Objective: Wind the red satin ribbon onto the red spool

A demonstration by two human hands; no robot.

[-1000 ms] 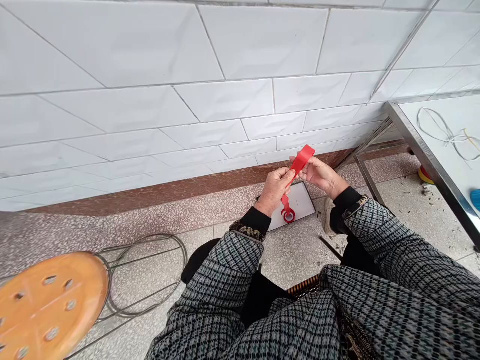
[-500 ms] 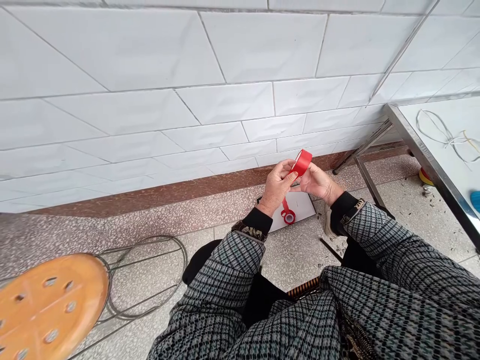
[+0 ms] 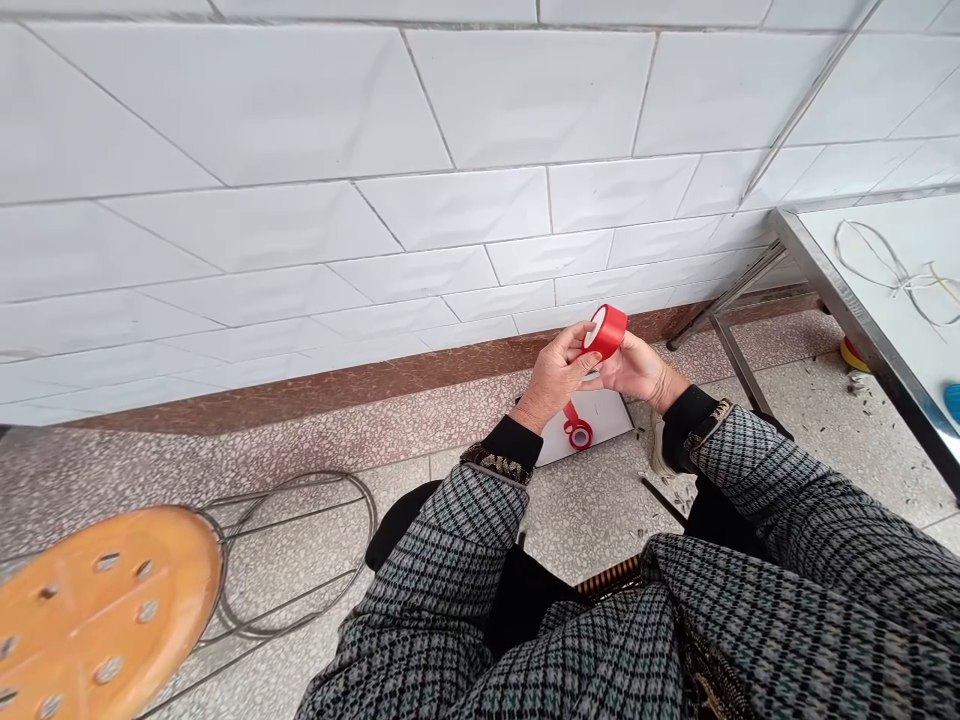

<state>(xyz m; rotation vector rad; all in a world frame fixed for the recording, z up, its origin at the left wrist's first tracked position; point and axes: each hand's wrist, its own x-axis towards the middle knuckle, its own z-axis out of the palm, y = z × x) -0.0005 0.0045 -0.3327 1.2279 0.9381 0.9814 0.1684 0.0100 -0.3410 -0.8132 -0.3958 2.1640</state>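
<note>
A roll of shiny red ribbon (image 3: 613, 331) with a white core is tilted between my two hands, above a white box lid or tray on the floor. My left hand (image 3: 561, 368) is closed on its left side, thumb in front and fingers at the core. From the right, my right hand (image 3: 634, 368) curls against the back and lower side of the roll; its fingertips are partly hidden. Beneath the hands, a smaller red roll (image 3: 580, 434) lies on the white box surface (image 3: 611, 415), with a red strip beside it running up under my left hand.
At the left stands an orange round stool (image 3: 112, 600) with holes, beside a metal wire frame (image 3: 300, 555). A metal-edged table (image 3: 840, 290) with loose wires (image 3: 896, 270) is at the right. A white tiled wall (image 3: 465, 210) rises ahead. Dark scraps (image 3: 847, 425) litter the speckled floor.
The red roll has turned slightly in my hands, showing more of its white core, and sits a little lower and further right. Both hands keep nearly the same place.
</note>
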